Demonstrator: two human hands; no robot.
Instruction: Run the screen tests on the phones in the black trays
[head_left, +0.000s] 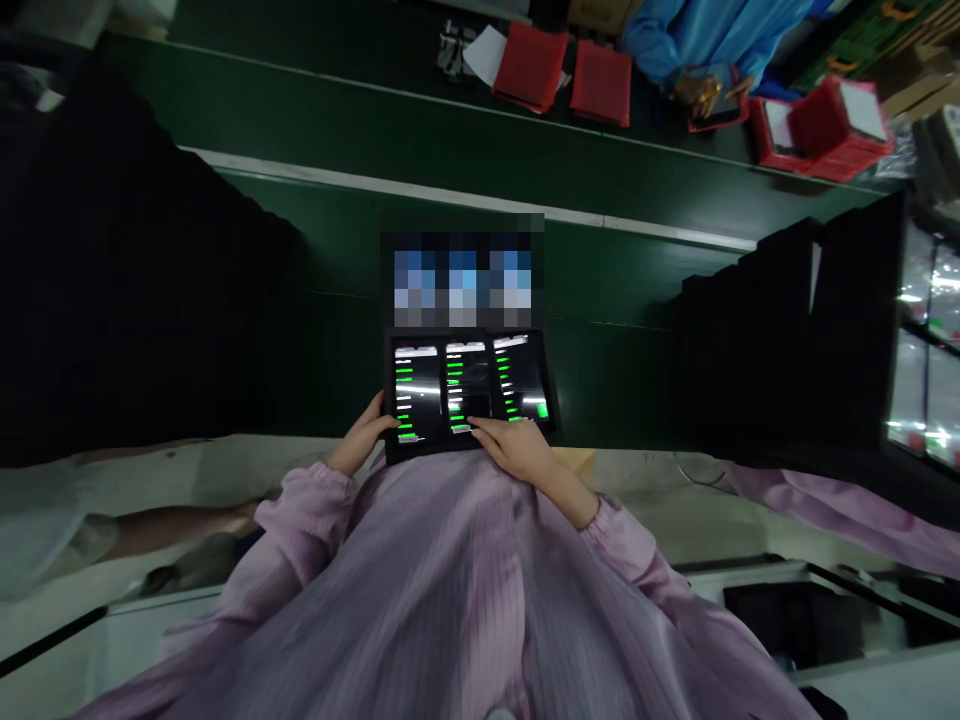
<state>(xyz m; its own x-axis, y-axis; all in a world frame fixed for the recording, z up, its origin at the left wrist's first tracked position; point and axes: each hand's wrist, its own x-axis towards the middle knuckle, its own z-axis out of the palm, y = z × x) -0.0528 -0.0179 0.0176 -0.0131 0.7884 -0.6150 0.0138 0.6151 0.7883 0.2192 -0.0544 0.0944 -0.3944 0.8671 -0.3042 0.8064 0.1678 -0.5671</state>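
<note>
A black tray (553,400) lies at the near edge of the green bench, close against my body. Three phones lie side by side in its lower row: a left phone (418,400), a middle phone (466,385) and a tilted right phone (517,385). Their dark screens show green and white lines. My left hand (364,438) grips the tray's left edge, thumb over the rim by the left phone. With fingers stretched out, my right hand (517,448) reaches over the near rim, a fingertip at the middle phone's lower screen. Above, three bluish screens are blurred by pixelation.
Tall black stacks (780,340) flank me on the right, and a large dark mass (142,270) on the left. Across the green bench (330,230) are red pouches (531,66) and a co-worker in blue (705,40). Another person's arm (172,530) shows at left.
</note>
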